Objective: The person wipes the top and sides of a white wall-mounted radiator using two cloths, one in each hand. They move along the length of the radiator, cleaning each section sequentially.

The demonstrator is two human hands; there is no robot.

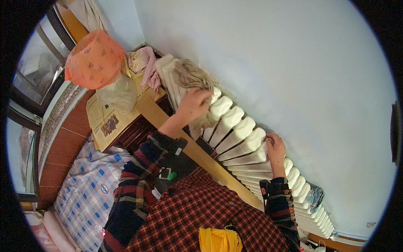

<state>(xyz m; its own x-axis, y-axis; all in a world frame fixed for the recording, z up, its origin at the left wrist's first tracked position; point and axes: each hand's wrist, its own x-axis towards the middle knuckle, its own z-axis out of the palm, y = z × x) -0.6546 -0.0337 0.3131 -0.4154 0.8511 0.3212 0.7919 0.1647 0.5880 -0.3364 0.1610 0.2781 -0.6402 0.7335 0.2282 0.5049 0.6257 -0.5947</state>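
Note:
A white sectioned radiator (230,118) runs along the wall from the middle toward the lower right. A greyish-beige cloth (191,74) is draped over its far end, bunched up at the top. My left hand (194,106) is at this cloth, its fingers curled at the bunched edge beside the first bare radiator section. Farther along, my right hand (276,152) is at the top of the radiator, with fingers bent and closed near the wall side. Whether a small thing lies between them is hard to make out.
An orange lampshade-like cover (96,59), a pink cloth (150,69) and newspaper (103,113) are on a dark cabinet at the left. A wooden board (201,157) stretches alongside the radiator. A blue patterned cloth (315,197) rests on its nearer end. A checked mattress (94,185) lies lower left.

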